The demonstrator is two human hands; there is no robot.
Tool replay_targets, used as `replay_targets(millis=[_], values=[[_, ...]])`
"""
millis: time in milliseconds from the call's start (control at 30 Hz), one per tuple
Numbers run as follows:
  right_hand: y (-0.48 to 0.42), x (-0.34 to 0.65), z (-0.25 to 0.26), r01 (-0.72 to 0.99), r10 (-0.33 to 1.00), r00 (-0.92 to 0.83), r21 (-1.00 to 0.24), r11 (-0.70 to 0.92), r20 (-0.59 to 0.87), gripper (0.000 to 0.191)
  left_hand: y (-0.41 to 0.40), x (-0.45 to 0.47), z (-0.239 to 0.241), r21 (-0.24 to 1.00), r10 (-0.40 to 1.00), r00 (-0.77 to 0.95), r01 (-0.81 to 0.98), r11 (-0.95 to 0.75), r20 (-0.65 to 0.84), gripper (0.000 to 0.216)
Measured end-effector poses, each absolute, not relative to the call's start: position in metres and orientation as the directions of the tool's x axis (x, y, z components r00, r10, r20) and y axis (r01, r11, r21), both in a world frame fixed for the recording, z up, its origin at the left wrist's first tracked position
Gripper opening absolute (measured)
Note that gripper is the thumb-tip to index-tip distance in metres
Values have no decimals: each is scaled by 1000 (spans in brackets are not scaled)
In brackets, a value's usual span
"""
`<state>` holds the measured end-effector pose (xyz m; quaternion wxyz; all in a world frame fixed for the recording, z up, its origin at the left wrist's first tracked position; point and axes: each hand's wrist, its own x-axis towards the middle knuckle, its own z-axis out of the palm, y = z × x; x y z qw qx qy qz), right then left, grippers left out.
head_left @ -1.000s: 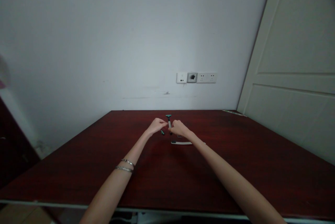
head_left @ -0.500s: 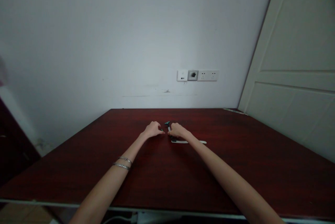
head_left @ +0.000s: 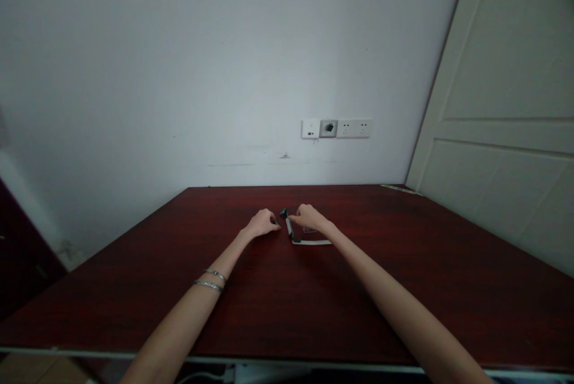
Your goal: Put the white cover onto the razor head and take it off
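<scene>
A razor [head_left: 289, 228] with a dark head and a grey handle lies between my hands, its head pointing away from me. My left hand [head_left: 260, 224] is to its left, thumb and fingers pinched on a small dark piece [head_left: 276, 224] whose kind I cannot make out. My right hand [head_left: 310, 218] hovers just right of the razor handle, thumb and forefinger apart with nothing visible between them. Below it lies a long, slim white strip with a dark left end [head_left: 313, 243], partly covered by my right wrist. A small clear item [head_left: 309, 230] shows under my right hand.
The dark red wooden table [head_left: 251, 306] reaches back to a white wall with sockets [head_left: 354, 128]. A pale panelled door [head_left: 502, 180] stands along the right. A flat strip [head_left: 400, 189] lies at the far right corner.
My right hand has come off the razor handle, lifting slightly and uncovering more of it. The small clear item has come into sight. My left hand stays nearly still.
</scene>
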<state>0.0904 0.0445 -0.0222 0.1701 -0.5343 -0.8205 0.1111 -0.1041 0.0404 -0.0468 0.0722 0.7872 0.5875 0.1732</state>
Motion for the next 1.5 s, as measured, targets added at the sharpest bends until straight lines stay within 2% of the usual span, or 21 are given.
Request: replay_targets(millis=[100,267,333,433,533,800,1067,1167,1333,1500], values=[[47,105,-20,798,918,-343,-453,397,201,35,38,-101,-45,295,920,248,894,-339,304,31],[48,121,-25,579,923,-317,-727,369,216,27,32,-87,-39,237,777,370,807,-540,508,29],[46,123,-27,475,937,-275,-817,327,215,25,28,-79,-37,203,710,431,759,-619,557,32],[41,123,-27,361,949,-245,-890,279,198,25,22,-69,-37,152,635,493,707,-691,594,35],[37,124,-25,317,947,-258,-909,272,193,23,16,-62,-36,114,609,519,698,-707,600,35],[34,122,-27,311,946,-260,-911,272,194,18,13,-56,-36,105,620,535,702,-704,573,37],[34,119,-28,208,967,-213,-961,182,137,15,9,-56,-36,102,617,545,697,-710,567,35],[33,119,-29,174,967,-226,-972,158,117,12,9,-56,-37,106,621,540,700,-706,569,42],[34,120,-29,175,978,-193,-978,113,79,12,14,-57,-46,198,659,441,720,-665,609,57],[43,128,-35,294,991,-98,-949,114,89,12,18,-63,-53,291,718,330,750,-594,613,40]])
